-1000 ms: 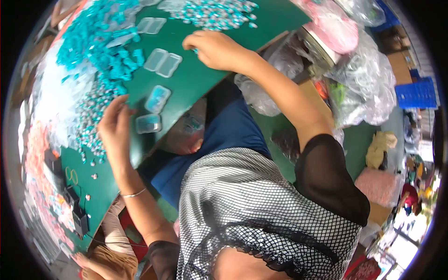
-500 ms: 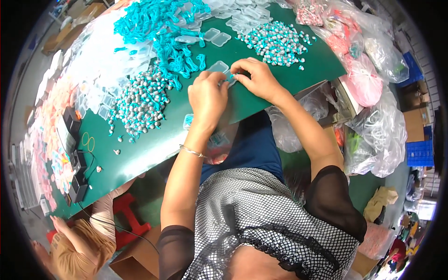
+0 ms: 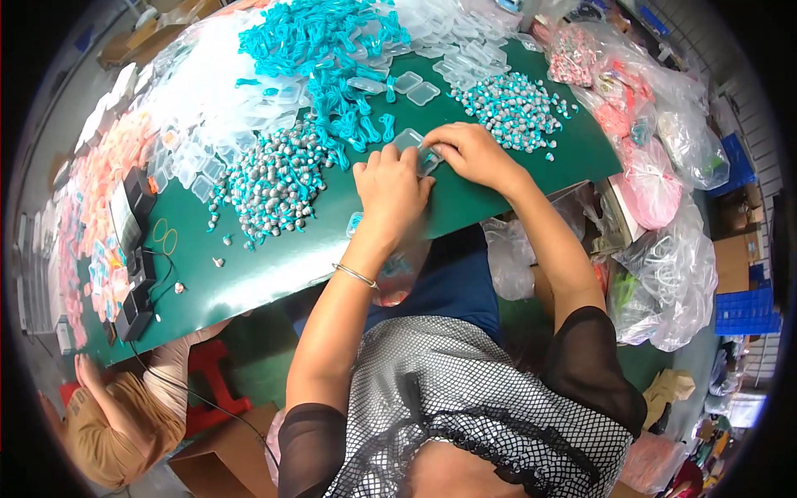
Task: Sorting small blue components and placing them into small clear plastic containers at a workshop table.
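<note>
On the green table, a small clear plastic box lies open with its lid folded away from me. A bit of teal shows inside it. My left hand is closed over the box's left side, fingers curled on its edge. From the right, my right hand reaches in with thumb and forefinger pinched at the box; what lies between those fingertips is hidden. Beyond the hands are looped teal cords. Grey-and-teal small pieces are heaped to the left, and a similar heap lies to the right.
Many clear boxes are piled at the left and far side. Two open box halves lie beyond my hands. Black trays and rubber bands sit left. Filled plastic bags crowd the right. Another person sits lower left.
My left hand has shifted from pinching at a teal piece to lying over the box's edge. My right fingers have come down to the box. The whole view has tilted slightly.
</note>
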Demonstrator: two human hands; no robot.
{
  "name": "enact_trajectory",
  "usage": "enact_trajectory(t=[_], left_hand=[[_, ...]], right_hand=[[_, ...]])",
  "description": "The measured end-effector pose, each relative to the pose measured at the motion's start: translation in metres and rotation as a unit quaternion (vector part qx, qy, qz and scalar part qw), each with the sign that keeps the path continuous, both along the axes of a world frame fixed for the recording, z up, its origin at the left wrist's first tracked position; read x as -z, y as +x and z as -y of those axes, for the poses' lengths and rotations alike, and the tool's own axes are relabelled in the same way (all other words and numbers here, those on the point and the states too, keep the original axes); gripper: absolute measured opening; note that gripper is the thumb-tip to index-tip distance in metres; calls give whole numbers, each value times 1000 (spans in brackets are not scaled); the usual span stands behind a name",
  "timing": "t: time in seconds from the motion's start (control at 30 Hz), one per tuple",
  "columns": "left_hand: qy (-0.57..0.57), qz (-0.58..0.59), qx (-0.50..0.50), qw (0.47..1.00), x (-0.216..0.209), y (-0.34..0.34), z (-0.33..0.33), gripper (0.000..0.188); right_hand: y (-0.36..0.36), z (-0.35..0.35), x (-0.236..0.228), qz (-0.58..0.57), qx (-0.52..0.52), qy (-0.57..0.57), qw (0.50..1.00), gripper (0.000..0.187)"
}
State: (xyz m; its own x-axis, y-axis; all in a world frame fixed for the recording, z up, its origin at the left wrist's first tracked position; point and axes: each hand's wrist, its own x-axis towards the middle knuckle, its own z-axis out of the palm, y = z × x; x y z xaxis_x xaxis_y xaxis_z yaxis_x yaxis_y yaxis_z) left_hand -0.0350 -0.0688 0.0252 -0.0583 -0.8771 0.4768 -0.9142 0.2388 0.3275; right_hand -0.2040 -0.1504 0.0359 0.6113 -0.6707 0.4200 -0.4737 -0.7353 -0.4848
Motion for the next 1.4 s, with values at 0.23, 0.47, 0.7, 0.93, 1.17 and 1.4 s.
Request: enact_trajectory(t=[0.23, 0.47, 0.7, 0.93, 1.17, 1.4], left_hand=[[36, 3, -6, 999, -1, 9, -4, 31], [118, -29, -9, 993, -7, 15, -9, 40], [110, -89, 1, 990, -6, 21, -10, 38], [155, -134, -2, 979, -5, 27, -5, 41], [92, -102, 27, 990, 6, 24, 4, 37], [80, -82, 45, 992, 7, 35, 0, 39]], right_hand=[[54, 87, 13, -60, 64, -208, 974, 19], [62, 109, 21, -134, 76, -250, 956, 11], [17, 23, -13, -48, -8, -79, 996, 13], [28, -8, 6, -18, -103, -125, 987, 12], [4, -9, 1, 8, -59, -112, 992, 12], [19, 9, 18, -25, -24, -81, 996, 15]])
